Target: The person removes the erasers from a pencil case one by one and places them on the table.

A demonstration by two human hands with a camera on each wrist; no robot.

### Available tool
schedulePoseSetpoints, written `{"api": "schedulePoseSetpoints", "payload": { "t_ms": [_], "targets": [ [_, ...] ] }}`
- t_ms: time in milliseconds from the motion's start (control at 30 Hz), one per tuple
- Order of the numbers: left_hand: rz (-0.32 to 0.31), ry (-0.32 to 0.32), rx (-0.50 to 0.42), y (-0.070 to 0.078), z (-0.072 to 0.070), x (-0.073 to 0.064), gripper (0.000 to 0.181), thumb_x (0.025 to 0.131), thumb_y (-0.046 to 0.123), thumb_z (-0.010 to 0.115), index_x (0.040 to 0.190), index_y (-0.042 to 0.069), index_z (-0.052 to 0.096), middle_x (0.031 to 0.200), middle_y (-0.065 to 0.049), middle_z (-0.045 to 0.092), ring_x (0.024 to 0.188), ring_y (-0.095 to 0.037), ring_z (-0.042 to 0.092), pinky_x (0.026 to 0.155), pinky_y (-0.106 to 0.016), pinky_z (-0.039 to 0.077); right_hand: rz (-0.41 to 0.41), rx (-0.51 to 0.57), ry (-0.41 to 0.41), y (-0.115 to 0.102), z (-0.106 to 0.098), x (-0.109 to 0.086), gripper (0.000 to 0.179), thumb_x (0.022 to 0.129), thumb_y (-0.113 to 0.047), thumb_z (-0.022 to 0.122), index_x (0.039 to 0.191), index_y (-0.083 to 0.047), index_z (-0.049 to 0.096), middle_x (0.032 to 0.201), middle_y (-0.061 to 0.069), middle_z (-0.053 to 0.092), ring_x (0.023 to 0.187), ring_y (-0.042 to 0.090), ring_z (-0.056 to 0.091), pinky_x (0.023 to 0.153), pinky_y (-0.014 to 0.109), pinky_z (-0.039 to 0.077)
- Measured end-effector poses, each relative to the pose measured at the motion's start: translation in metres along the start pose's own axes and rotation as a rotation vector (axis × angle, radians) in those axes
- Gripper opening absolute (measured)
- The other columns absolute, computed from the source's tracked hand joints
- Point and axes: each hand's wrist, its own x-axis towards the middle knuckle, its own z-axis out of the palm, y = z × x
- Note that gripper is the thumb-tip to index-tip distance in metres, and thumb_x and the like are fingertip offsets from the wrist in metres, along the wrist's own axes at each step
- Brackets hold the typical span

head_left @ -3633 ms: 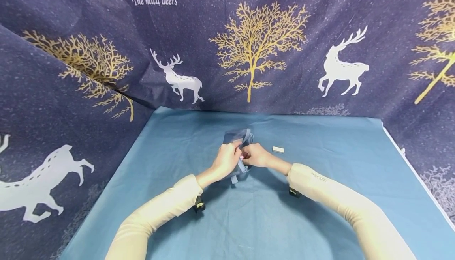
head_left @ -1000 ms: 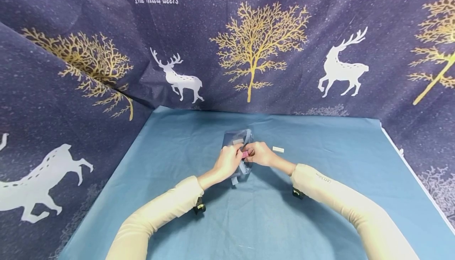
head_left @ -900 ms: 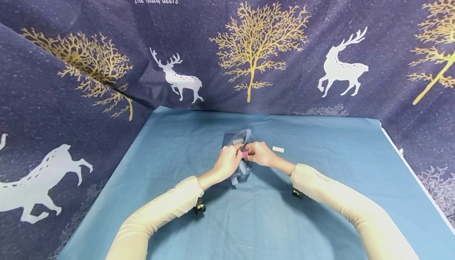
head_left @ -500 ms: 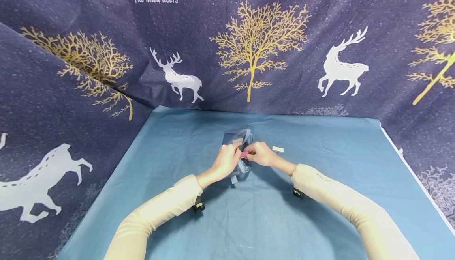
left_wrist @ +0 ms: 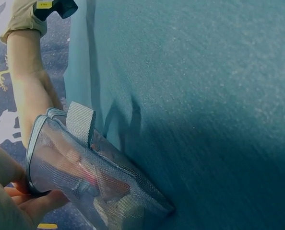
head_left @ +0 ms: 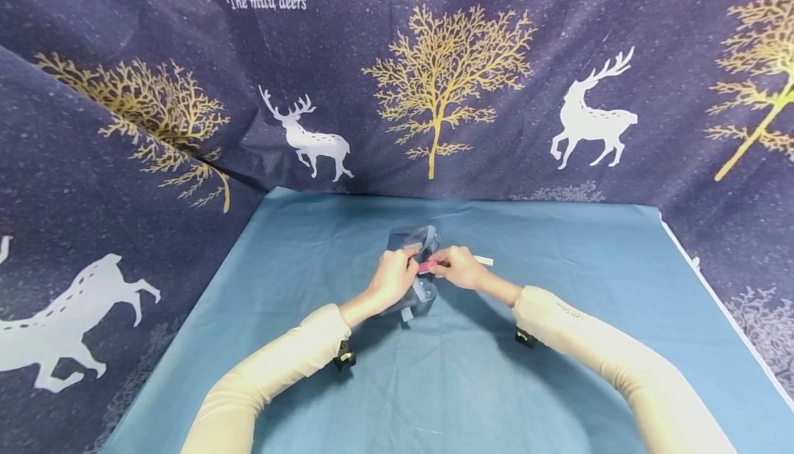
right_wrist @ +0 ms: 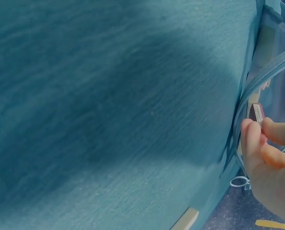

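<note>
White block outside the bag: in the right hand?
No, the white block lies on the cloth; the right hand pinches a pink block.

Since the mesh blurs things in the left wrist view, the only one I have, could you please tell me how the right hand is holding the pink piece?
Observer: The head view shows the right hand pinching the pink piece by one end.
Operator: Thank you. Is anything lying outside the pouch?
Observer: Yes, a white bar lies on the blue cloth, partly hidden behind the right hand in the head view.
Operator: And is there a zip pull out of my sight?
Observer: The right wrist view shows a pale ring at the pouch's edge, which looks like one.
</note>
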Motion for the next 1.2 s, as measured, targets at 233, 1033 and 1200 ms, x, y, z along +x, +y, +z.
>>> {"api": "schedulePoseSetpoints", "payload": {
  "t_ms": [233,1033,1200],
  "targets": [
    [-0.007,0.000,0.004,-0.0019,0.0009,-0.0004,0.035,0.087,0.004,0.045,0.118,0.000,0.061,0.048,0.000,0.048,0.031,-0.004,0.031,0.032,-0.015,0.024,0.005,-0.006,0.032,0.0042,0.0001,-0.0002,0.017,0.088,-0.016,0.059,0.101,-0.010,0.068,0.078,0.004,0.070,0.067,0.017,0.065,0.047,0.019,0.040],
    [-0.022,0.009,0.022,-0.0025,0.0041,0.0013,0.033,0.086,0.004,0.047,0.115,0.000,0.062,0.059,-0.001,0.057,0.036,-0.002,0.039,0.034,-0.017,0.031,0.019,0.018,0.065,0.0047,0.0012,-0.0021,0.022,0.089,-0.017,0.057,0.107,-0.008,0.064,0.079,0.005,0.069,0.066,0.017,0.064,0.049,0.021,0.043],
    [-0.020,0.002,0.023,-0.0028,0.0038,0.0006,0.034,0.086,0.005,0.046,0.115,0.001,0.062,0.057,0.000,0.055,0.035,-0.002,0.038,0.033,-0.016,0.031,0.046,0.022,0.059,0.0062,0.0015,-0.0014,0.022,0.091,-0.019,0.054,0.107,-0.008,0.064,0.078,0.005,0.068,0.070,0.017,0.065,0.052,0.022,0.045]
  ]
}}
